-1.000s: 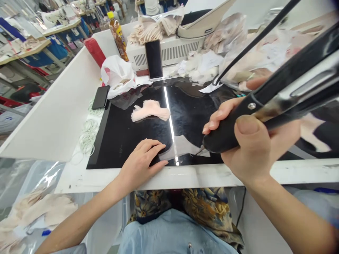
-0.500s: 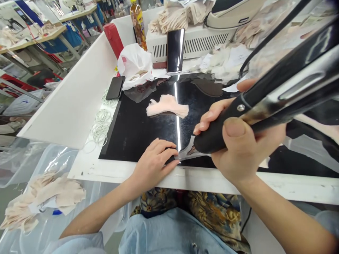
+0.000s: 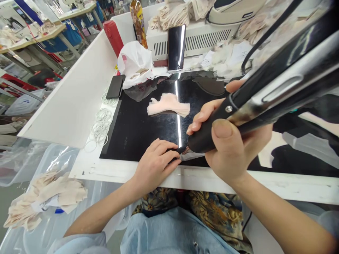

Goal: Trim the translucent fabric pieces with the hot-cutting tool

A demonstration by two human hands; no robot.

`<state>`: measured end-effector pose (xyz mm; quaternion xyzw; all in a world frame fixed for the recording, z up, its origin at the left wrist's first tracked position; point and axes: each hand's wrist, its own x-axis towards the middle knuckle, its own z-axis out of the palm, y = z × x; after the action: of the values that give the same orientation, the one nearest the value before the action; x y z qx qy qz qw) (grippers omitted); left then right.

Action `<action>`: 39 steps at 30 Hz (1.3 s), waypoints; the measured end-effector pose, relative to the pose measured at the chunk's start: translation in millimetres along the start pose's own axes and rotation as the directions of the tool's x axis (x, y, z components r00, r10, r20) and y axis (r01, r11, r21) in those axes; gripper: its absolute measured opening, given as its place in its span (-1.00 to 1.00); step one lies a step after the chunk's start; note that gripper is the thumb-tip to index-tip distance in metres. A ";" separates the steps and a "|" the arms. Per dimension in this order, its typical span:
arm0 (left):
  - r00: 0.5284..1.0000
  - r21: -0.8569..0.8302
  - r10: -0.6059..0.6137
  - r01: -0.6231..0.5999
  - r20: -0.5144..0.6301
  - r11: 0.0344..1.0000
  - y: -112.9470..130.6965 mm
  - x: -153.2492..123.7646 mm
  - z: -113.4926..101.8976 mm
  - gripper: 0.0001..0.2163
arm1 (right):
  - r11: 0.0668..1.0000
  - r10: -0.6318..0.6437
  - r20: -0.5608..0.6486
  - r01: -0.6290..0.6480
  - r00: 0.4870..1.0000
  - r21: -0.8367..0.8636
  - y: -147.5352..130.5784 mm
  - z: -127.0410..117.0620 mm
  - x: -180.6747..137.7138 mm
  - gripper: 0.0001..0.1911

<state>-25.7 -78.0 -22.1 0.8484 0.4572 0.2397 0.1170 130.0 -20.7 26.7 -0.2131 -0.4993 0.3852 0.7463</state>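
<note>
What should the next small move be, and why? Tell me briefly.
Probably the left hand lifts the thin pale sheet off the glossy black mat: its fingertips are on that sheet at the mat's front edge, while the right hand grips the long black-and-silver tool just above it.

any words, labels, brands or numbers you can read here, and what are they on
No text can be read.
Bottle: label too blurred to read.
Cream machine cover: small dark badge, too small to read.
Paper slips: any print is blurred.
Black tool in the right hand: no marking shows.
</note>
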 end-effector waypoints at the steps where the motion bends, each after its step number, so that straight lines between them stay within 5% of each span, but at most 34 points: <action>1: 1.000 0.010 0.006 -0.006 -0.002 1.000 0.4 -0.3 0.5 -0.88 | 1.000 -0.004 0.003 0.004 1.000 0.007 0.0 -0.2 -0.8 -0.63; 24: 0.984 0.214 0.171 -0.156 -0.052 0.964 -6.4 -20.6 -1.5 -0.82 | 0.996 0.024 0.014 -0.023 1.000 -0.083 -0.4 -8.6 -7.9 -0.62; 39: 0.976 0.277 0.214 -0.215 0.036 0.936 -8.6 -28.5 -0.4 -0.73 | 0.997 0.026 0.044 -0.023 0.999 -0.069 -1.1 3.3 -9.2 -0.63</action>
<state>-45.4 -96.9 -33.9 0.9018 0.3910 0.1817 -0.0296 125.5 -28.8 23.5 -0.2360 -0.5264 0.3817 0.7222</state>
